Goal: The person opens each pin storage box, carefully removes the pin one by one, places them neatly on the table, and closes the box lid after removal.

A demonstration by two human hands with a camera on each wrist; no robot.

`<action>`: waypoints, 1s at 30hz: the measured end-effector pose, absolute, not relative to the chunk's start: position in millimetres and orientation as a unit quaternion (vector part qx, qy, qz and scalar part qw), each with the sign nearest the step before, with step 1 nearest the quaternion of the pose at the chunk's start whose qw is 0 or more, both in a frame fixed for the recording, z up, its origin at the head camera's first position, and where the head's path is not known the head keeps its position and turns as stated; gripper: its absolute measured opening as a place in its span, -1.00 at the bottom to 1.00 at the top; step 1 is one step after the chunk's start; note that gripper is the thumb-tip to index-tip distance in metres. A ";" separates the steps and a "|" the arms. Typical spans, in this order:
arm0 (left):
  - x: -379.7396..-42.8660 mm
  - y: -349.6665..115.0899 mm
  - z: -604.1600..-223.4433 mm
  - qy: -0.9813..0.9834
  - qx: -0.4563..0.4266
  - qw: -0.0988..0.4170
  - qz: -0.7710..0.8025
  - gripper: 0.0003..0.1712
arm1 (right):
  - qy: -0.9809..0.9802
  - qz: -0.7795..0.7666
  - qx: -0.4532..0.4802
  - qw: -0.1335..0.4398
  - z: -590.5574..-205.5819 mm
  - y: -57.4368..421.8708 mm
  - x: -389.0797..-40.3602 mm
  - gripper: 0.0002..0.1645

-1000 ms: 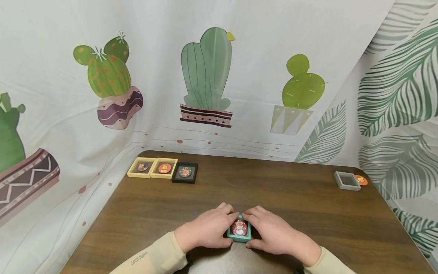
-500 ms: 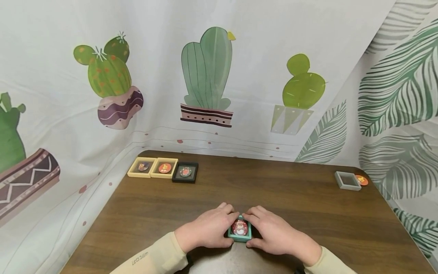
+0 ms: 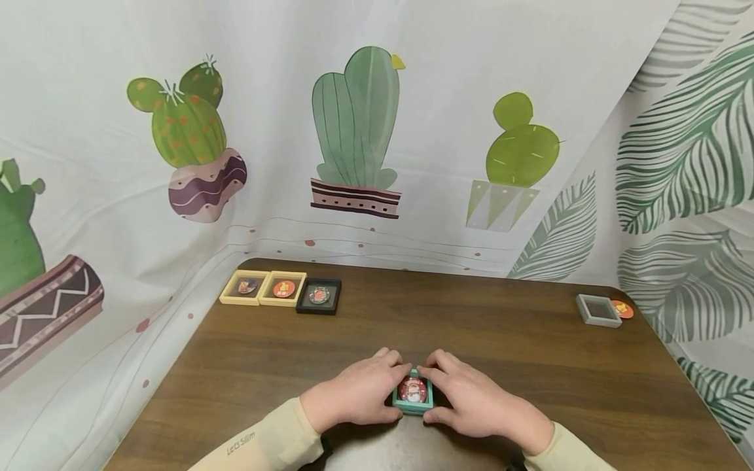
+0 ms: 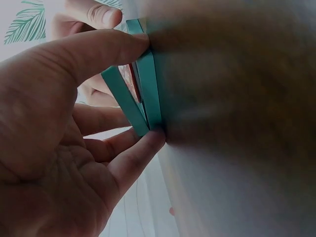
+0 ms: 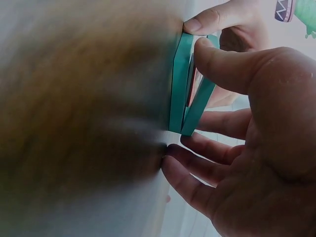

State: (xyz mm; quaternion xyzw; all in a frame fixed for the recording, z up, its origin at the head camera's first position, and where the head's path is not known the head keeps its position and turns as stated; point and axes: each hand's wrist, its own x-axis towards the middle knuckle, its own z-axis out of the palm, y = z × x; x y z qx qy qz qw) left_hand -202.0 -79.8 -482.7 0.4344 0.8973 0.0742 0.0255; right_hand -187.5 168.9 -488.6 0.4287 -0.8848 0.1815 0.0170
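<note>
A small square teal display case (image 3: 413, 410) lies on the table between both hands, with a round red badge (image 3: 412, 390) showing inside its frame. From the side, in the left wrist view, its two halves meet at the far edge and gape toward the person, the badge between them. My left hand (image 3: 366, 390) grips the left side, thumb on the near edge of the lower half (image 4: 152, 94) and fingers at the far edge. My right hand (image 3: 468, 400) holds the right side, its thumb (image 5: 210, 57) at the near gap and its other fingers spread toward the far side.
Two pale yellow cases (image 3: 240, 301) and a black case (image 3: 317, 310), each with a round badge inside, stand in a row at the back left. At the back right, a grey case (image 3: 601, 322) sits beside an orange badge (image 3: 623, 309). A printed curtain (image 3: 436, 131) hangs behind the table.
My right hand's upper fingers have shifted slightly away from the person and leftward at the case. The left hand and the other cases stay where they were.
</note>
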 end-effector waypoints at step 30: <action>-203.1 -80.3 -483.0 0.899 0.429 0.021 0.091 -0.15 | -0.868 0.295 0.390 -0.086 -490.5 181.9 -204.3 -0.35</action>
